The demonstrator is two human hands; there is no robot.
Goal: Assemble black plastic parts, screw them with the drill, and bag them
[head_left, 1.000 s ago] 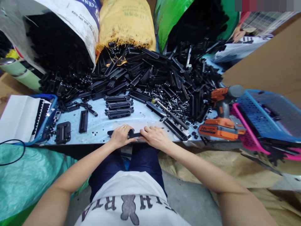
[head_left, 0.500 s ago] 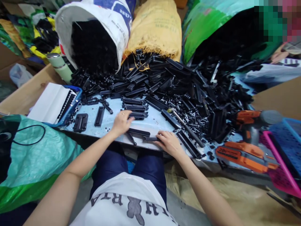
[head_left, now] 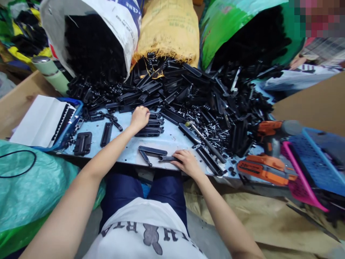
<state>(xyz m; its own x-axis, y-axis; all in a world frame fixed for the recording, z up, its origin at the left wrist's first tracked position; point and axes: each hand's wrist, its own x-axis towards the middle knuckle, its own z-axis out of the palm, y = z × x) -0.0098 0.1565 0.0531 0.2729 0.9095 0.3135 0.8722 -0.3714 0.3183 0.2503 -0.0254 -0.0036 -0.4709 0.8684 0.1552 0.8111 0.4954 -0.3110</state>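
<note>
At the front edge of a light-blue worktop (head_left: 121,151), centre: the right hand (head_left: 188,163) low, its grip closed on the right end of a short, dark, flat bar (head_left: 167,158). Bar's rounded left end lies free, close below a long, black, round-ended bar (head_left: 153,150); whether the two are joined, cannot tell. A thin, black, narrow bar (head_left: 145,158) slants down from the long bar's left end towards the edge. Farther back and to the left, the left hand (head_left: 140,117) over the left end of a row of slim, black, side-by-side bar assemblies (head_left: 151,131), fingers bent downward; their tips are hidden, so cannot tell whether this grip is apart or together, or on what. Left of the row: an upright-lying pair of narrow black bars (head_left: 106,134), then a squarish, black, moulded block (head_left: 82,143). Behind: a broad heap of glossy black parts (head_left: 172,91), backed by a white printed sack (head_left: 52,21), a yellow woven sack (head_left: 169,32) and a shiny green sack (head_left: 215,32). Right of centre: small silvery screws (head_left: 211,131), and beside them a tool with a metal shaft and long dark handle (head_left: 215,151). Farther right, an orange-and-black power drill (head_left: 261,169) near a bright-pink plastic basket (head_left: 304,176).
</note>
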